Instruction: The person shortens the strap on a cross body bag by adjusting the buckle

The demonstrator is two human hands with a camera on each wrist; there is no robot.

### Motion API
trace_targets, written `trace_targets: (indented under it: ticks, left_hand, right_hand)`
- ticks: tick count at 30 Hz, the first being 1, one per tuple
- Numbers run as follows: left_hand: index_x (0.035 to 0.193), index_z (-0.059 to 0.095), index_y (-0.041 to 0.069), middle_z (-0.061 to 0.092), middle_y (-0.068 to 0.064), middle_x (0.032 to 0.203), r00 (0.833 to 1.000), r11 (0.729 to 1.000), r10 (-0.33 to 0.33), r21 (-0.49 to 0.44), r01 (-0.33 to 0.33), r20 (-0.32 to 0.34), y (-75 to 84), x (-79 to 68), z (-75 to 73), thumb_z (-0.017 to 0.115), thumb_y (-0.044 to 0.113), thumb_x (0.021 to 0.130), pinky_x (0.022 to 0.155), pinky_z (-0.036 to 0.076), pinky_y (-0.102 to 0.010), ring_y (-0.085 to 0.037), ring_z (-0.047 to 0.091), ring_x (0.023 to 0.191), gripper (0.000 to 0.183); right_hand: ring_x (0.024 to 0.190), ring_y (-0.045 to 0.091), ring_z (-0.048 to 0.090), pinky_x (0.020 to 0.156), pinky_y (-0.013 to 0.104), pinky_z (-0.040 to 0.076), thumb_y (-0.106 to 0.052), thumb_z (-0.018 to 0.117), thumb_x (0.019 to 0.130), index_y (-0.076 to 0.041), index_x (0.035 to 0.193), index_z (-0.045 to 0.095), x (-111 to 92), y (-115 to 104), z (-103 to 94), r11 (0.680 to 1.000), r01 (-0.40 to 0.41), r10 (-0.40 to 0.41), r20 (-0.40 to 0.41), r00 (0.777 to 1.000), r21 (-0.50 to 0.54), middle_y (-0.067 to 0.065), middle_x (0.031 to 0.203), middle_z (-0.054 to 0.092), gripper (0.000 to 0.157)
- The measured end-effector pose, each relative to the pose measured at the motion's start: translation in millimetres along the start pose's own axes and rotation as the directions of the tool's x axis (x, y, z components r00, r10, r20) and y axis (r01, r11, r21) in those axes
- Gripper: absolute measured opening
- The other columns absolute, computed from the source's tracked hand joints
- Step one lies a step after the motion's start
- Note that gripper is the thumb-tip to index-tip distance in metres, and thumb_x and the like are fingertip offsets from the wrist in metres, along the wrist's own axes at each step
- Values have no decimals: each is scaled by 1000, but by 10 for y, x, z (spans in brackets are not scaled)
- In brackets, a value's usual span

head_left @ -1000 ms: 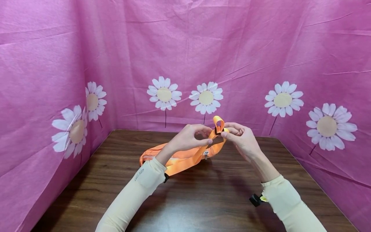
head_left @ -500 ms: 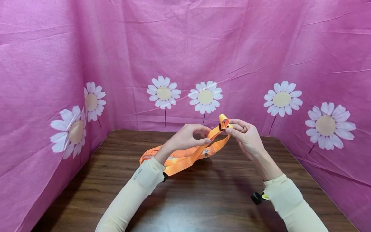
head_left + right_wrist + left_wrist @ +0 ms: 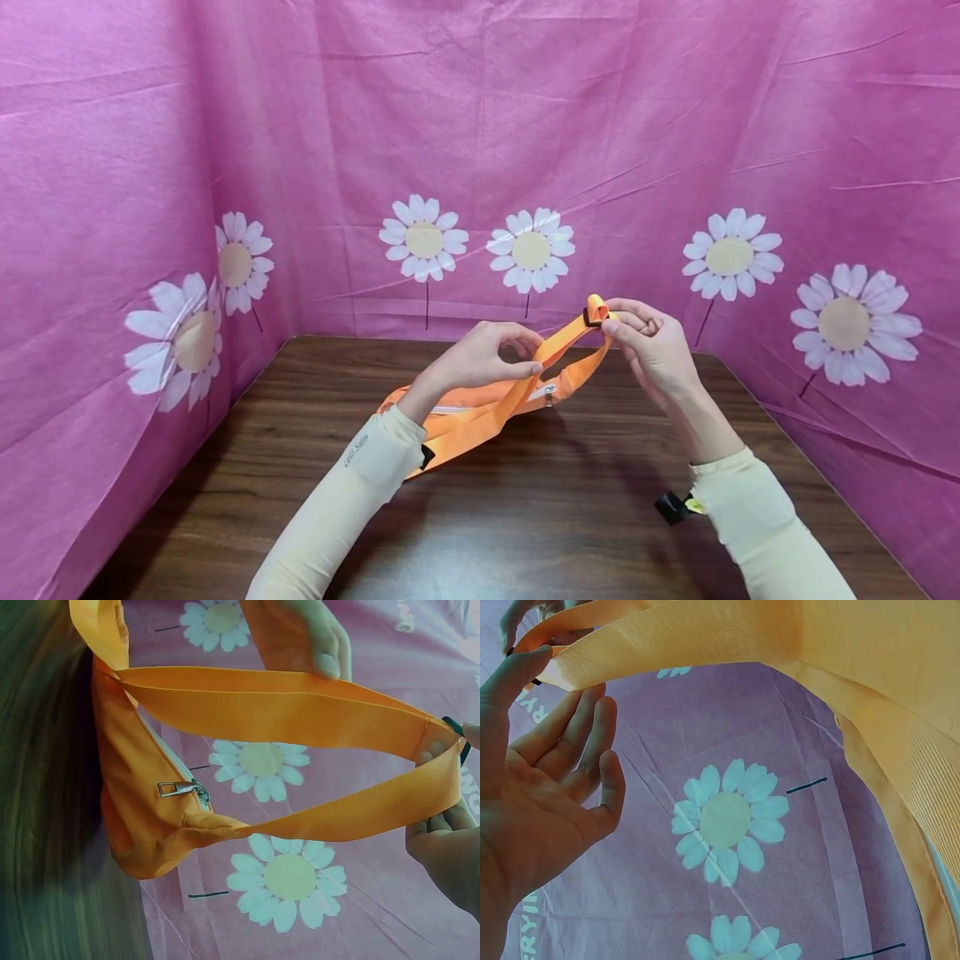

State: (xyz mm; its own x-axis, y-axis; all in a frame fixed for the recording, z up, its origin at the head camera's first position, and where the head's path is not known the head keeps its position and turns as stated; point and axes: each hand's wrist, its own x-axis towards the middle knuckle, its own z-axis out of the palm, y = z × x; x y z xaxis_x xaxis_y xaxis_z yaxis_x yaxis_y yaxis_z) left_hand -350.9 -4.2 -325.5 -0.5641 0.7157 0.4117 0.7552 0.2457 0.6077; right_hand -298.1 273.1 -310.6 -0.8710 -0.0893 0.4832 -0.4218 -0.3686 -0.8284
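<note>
An orange waist bag lies on the table, its strap lifted in a long loop. My left hand pinches the strap between thumb and fingers. Farther right, my right hand grips the strap between thumb and fingertips beside a black slider buckle. A small loop of webbing stands up out of the buckle. In the right wrist view, the metal zipper pull hangs at the end of the bag's zip. The left forearm hides the bag's left end in the head view.
The dark wood-grain table carries the bag. A pink cloth printed with white daisies rises behind it and along both sides. A black strap end sticks out at the right wrist.
My right hand has moved right and slightly up with the buckle, and the small webbing loop has shrunk. The strap is drawn out longer; the bag has shifted a little right. The left hand stays nearly still.
</note>
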Motion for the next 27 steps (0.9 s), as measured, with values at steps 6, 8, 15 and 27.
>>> trace_targets:
  ticks: [6,8,15,27]
  left_hand:
    - [124,69,10,70,5,106,1000,1000,-1,9,1,12,-43,1,-14,81,28,90,86,53,-27,-9,65,97,40]
    - [123,70,10,71,4,107,1000,1000,3,5,-3,18,-68,1,-20,81,27,91,86,53,-28,-9,65,97,39]
    - [125,69,10,71,3,108,999,1000,-18,-17,19,43,-169,-12,-31,80,28,91,86,53,-27,-8,64,98,40]
    - [120,70,12,69,7,101,998,999,12,30,-14,59,-186,-22,-138,80,24,91,85,54,-30,-8,64,93,33]
  right_hand:
    - [103,20,69,88,29,54,12,65,94,12,120,63,11,-28,-46,999,2,-2,-1,1000,43,19,111,72,26]
    - [103,20,69,89,29,54,12,65,94,13,120,63,16,-28,-61,999,7,-7,-2,1000,43,19,111,72,26]
    - [99,20,69,89,26,53,14,63,94,15,119,63,31,-26,-109,996,29,-27,-29,999,85,19,106,73,25]
    - [95,18,70,87,27,54,11,66,94,13,113,67,49,2,-115,995,25,-18,-66,998,100,17,101,74,20]
